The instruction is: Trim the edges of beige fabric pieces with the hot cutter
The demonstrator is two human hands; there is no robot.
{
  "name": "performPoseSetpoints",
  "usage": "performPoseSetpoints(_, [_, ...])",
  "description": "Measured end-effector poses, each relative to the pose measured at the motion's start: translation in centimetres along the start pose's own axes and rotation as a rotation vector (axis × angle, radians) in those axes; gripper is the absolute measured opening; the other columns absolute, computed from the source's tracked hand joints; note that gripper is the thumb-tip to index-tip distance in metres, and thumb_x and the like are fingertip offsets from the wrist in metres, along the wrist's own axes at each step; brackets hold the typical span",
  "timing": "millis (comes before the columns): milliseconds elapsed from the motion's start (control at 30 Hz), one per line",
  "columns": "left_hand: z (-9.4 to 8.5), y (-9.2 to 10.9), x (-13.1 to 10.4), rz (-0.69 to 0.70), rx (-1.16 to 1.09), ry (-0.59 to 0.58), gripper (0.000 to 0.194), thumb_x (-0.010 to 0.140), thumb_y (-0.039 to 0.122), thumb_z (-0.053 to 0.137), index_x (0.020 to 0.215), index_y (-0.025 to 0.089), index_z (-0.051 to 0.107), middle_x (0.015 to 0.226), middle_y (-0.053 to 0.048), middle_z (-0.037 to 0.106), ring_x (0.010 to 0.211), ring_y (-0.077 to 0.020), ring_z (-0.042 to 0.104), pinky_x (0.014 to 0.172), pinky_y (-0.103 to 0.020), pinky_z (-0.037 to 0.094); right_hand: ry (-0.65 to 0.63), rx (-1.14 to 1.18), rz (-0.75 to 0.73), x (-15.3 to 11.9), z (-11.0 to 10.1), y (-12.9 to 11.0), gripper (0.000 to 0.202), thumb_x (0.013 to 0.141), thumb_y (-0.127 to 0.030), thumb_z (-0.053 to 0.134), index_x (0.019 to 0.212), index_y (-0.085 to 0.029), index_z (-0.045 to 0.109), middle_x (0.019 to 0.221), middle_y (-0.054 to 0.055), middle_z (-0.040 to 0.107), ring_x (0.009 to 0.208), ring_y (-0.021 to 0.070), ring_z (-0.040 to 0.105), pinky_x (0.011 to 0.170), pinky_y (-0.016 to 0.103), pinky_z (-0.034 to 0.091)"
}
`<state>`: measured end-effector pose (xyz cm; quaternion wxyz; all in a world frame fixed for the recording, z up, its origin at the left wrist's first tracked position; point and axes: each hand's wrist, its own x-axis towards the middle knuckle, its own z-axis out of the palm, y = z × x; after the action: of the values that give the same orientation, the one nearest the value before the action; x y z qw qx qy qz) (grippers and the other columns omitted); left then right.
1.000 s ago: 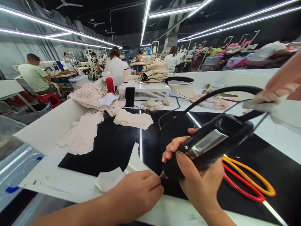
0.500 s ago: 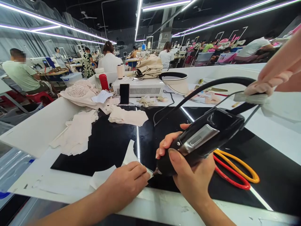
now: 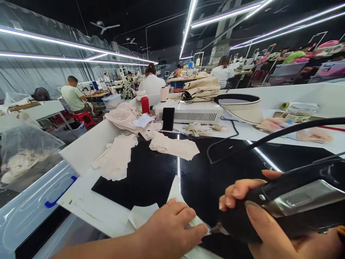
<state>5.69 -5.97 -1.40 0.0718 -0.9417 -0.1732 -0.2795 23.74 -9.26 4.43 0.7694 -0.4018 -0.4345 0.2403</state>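
My left hand (image 3: 169, 225) lies palm down near the front edge of the board, fingers bent and close together, pressing on a pale cut piece (image 3: 175, 189) whose pointed end sticks out past the knuckles. Another pale flap (image 3: 142, 214) shows left of the hand. A black corded hand tool (image 3: 299, 201) with a silver plate fills the lower right. My right hand (image 3: 269, 226) is wrapped round its body. The tool's narrow metal tip (image 3: 219, 229) points left and sits close beside my left fingertips; whether it touches the piece I cannot tell.
The glossy black board (image 3: 159, 172) lies on a white table. Stacks of pale fabric pieces (image 3: 115, 158) lie at left, with a phone (image 3: 168, 118), red bottle (image 3: 145, 105) and white vented box (image 3: 194, 114) behind. The tool's cord (image 3: 285, 133) arches overhead at right. Several people sit farther back.
My view has swung left, so everything sits farther right in the picture. The other hand near the cord and most of the red and orange handles have left view. Both my hands keep their holds.
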Motion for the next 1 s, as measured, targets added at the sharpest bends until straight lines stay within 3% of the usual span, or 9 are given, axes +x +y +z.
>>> performPoseSetpoints(167, [0.0, 0.3, -0.5, -0.011, 0.014, -0.028, 0.018, 0.105, 0.013, 0.054, 0.121, 0.017, 0.062, 0.099, -0.005, 0.068, 0.09, -0.0203, 0.069, 0.089, -0.04, 0.064, -0.009, -0.022, 0.008, 0.1, 0.3, -0.7, 0.045, 0.082, -0.04, 0.087, 0.119, -0.033, 0.062, 0.079, -0.002, 0.065, 0.06, 0.0195, 0.065, 0.053, 0.035, 0.063])
performPoseSetpoints(300, [-0.2, 0.6, -1.2, -0.027, -0.013, -0.058, 0.023, 0.105, 0.012, 0.056, 0.128, 0.015, 0.061, 0.113, -0.01, 0.068, 0.106, -0.0238, 0.07, 0.102, -0.049, 0.061, -0.045, 0.041, -0.04, -0.1, 0.9, -1.4, 0.045, 0.083, -0.039, 0.088, 0.119, -0.032, 0.061, 0.077, -0.003, 0.067, 0.056, 0.0179, 0.064, 0.049, 0.033, 0.059])
performPoseSetpoints(433, [-0.3, 0.6, -1.7, -0.01, -0.039, -0.097, 0.03, 0.104, 0.008, 0.053, 0.133, 0.014, 0.059, 0.12, -0.014, 0.068, 0.111, -0.0278, 0.069, 0.103, -0.055, 0.06, -0.06, 0.092, -0.013, -0.1, 1.4, -1.6, 0.044, 0.085, -0.035, 0.087, 0.121, -0.032, 0.061, 0.081, -0.003, 0.068, 0.058, 0.0163, 0.065, 0.051, 0.031, 0.058])
performPoseSetpoints(700, [-0.9, 0.7, -1.7, -0.015, -0.048, -0.14, 0.036, 0.101, 0.003, 0.052, 0.134, 0.013, 0.058, 0.121, -0.015, 0.066, 0.115, -0.0291, 0.069, 0.104, -0.056, 0.059, -0.03, 0.112, -0.017, 0.5, 2.1, -1.4, 0.047, 0.083, -0.037, 0.087, 0.121, -0.033, 0.06, 0.08, -0.006, 0.068, 0.057, 0.0151, 0.063, 0.051, 0.03, 0.057])
performPoseSetpoints(1000, [-0.7, 0.7, -1.7, -0.038, -0.067, -0.105, 0.037, 0.101, 0.003, 0.05, 0.135, 0.015, 0.059, 0.121, -0.016, 0.066, 0.114, -0.0292, 0.068, 0.104, -0.057, 0.059, -0.065, 0.103, -0.023, 0.6, 2.7, -0.8, 0.046, 0.084, -0.039, 0.086, 0.12, -0.032, 0.058, 0.079, -0.006, 0.066, 0.055, 0.014, 0.062, 0.049, 0.029, 0.056])
